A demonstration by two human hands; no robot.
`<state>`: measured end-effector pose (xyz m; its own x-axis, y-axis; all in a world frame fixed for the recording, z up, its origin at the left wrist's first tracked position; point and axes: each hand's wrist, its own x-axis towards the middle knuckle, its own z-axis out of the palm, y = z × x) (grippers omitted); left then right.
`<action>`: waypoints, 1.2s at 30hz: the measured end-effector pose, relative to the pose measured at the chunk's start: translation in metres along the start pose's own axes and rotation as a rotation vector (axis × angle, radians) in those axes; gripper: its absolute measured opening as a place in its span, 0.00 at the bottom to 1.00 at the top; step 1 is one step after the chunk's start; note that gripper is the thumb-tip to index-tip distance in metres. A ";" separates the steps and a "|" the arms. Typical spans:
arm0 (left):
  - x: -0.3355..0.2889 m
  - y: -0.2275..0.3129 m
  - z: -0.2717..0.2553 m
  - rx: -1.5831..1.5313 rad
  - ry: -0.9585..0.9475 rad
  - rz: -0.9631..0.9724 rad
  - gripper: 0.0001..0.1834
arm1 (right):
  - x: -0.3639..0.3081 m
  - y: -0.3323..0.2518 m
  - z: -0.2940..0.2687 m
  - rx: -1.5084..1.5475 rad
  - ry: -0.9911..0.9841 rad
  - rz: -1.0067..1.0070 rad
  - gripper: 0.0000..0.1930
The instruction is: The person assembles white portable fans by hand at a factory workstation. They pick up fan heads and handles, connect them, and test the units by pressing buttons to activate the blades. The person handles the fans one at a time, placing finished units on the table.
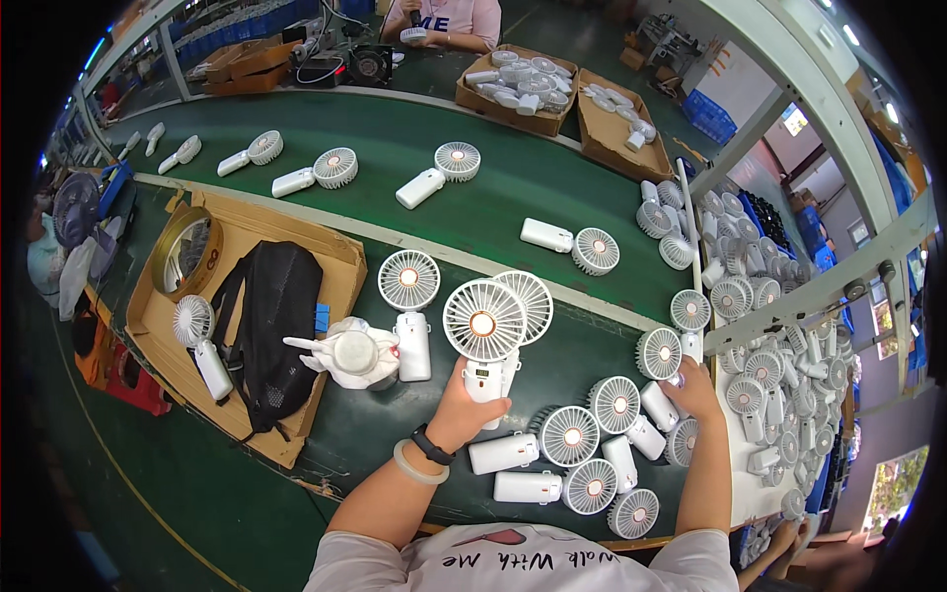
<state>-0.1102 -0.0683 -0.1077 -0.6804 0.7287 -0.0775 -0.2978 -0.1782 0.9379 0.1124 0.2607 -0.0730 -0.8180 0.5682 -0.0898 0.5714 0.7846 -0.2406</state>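
Note:
My left hand is closed around the handle of a white handheld fan, its round grille facing up. A second white fan shows just behind it and seems to be in the same grip. At the right, my right hand closes on another handheld fan, whose handle is mostly hidden by the fingers. One more fan lies just beyond that hand. Between my forearms rests a group of several white fans on the dark green table. Left of my left hand lies a single fan.
A cardboard tray at the left holds a black bag, a tape roll and a fan. Beside it stands a white-wrapped object. Fans lie along the green conveyor belt. Many fans crowd the right-hand shelf. A person sits across.

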 end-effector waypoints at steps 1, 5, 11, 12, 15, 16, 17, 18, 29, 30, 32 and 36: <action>0.000 -0.001 0.000 0.007 0.006 -0.001 0.38 | -0.002 -0.010 -0.003 -0.021 -0.025 0.077 0.21; -0.002 0.001 0.002 -0.020 0.053 -0.056 0.37 | -0.007 -0.008 -0.001 -0.047 -0.089 0.147 0.25; -0.002 0.001 0.000 -0.017 0.051 -0.103 0.36 | 0.008 -0.022 -0.033 -0.104 -0.020 0.353 0.26; -0.002 0.001 0.002 -0.046 0.040 -0.122 0.36 | 0.019 -0.013 -0.032 -0.112 0.006 0.399 0.26; 0.001 -0.002 0.002 -0.078 0.016 -0.107 0.38 | 0.054 0.020 -0.013 -0.129 0.125 0.471 0.28; 0.001 -0.002 0.001 -0.063 0.016 -0.108 0.38 | 0.059 0.024 -0.006 -0.132 0.184 0.454 0.30; 0.002 -0.002 0.001 -0.048 0.014 -0.110 0.38 | 0.064 0.028 0.001 -0.135 0.243 0.439 0.33; 0.001 -0.002 0.000 -0.032 0.015 -0.113 0.38 | 0.067 0.030 0.008 -0.118 0.220 0.435 0.35; -0.007 -0.006 -0.001 -0.077 0.098 -0.187 0.37 | 0.035 0.014 0.005 0.288 0.070 0.262 0.37; -0.005 -0.002 0.001 -0.108 0.096 -0.204 0.38 | 0.032 0.009 0.000 0.256 0.042 0.273 0.37; -0.004 -0.001 0.005 -0.130 0.085 -0.205 0.38 | 0.024 0.008 -0.005 0.193 -0.018 0.291 0.37; -0.002 0.000 0.006 -0.096 0.079 -0.181 0.37 | 0.014 0.014 -0.027 -0.081 -0.066 0.188 0.30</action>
<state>-0.1053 -0.0658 -0.1056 -0.6594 0.7010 -0.2719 -0.4800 -0.1142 0.8698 0.1110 0.2864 -0.0512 -0.6975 0.6912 -0.1893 0.7157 0.6851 -0.1357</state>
